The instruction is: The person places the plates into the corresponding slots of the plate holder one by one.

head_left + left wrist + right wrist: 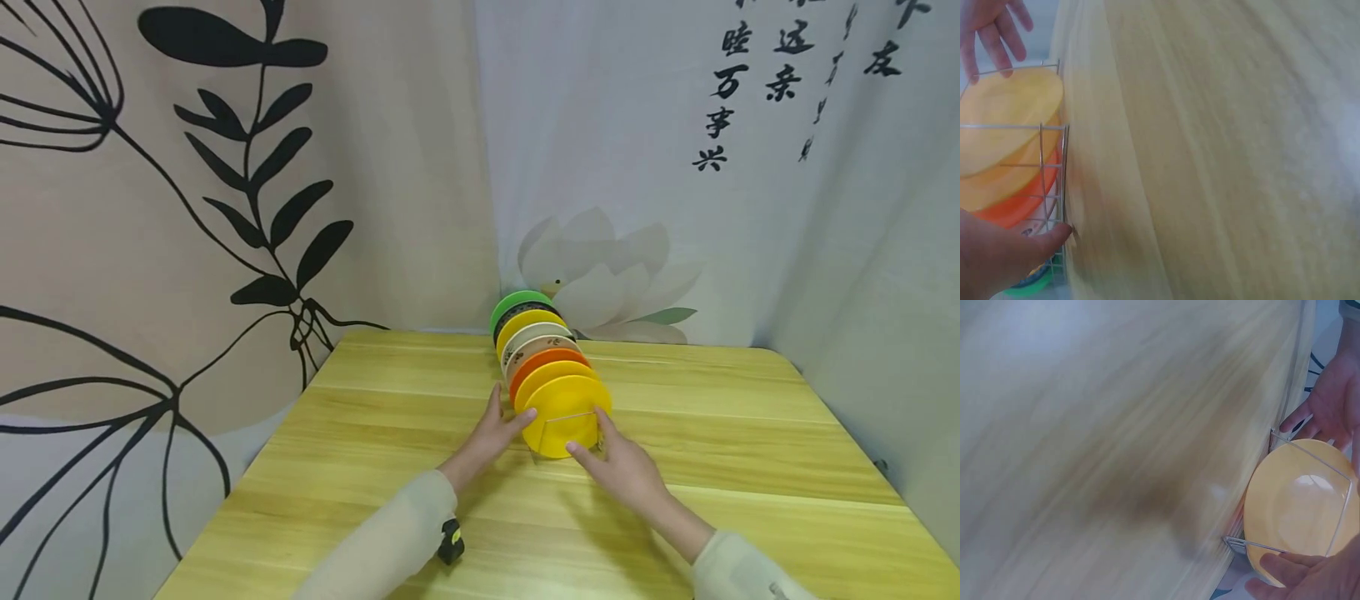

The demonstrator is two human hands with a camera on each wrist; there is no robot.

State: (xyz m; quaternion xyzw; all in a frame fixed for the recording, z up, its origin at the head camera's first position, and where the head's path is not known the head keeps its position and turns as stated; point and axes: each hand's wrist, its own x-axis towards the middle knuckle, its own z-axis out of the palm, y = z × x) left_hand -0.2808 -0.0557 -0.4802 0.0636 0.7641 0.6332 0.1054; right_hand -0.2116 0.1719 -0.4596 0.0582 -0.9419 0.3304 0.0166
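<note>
A row of upright plates stands in a wire rack [1054,127] on the table. Nearest is a yellow plate [564,396], with another yellow one close behind it. Then come an orange plate [546,360], pale patterned plates, a further yellow plate [525,318], a dark patterned one and a green plate [517,297] at the far end. My left hand [486,437] is at the left side of the row, one fingertip right at the rack's wire. At the front right, my right hand [628,473] has its thumb and finger spread by the rack's front wire and the nearest plate's edge.
The wooden table [750,433] stretches out on both sides of the rack. Behind it hangs a curtain [405,208] printed with leaves, a lotus and black characters. A black wrist device [451,542] sits at the left sleeve.
</note>
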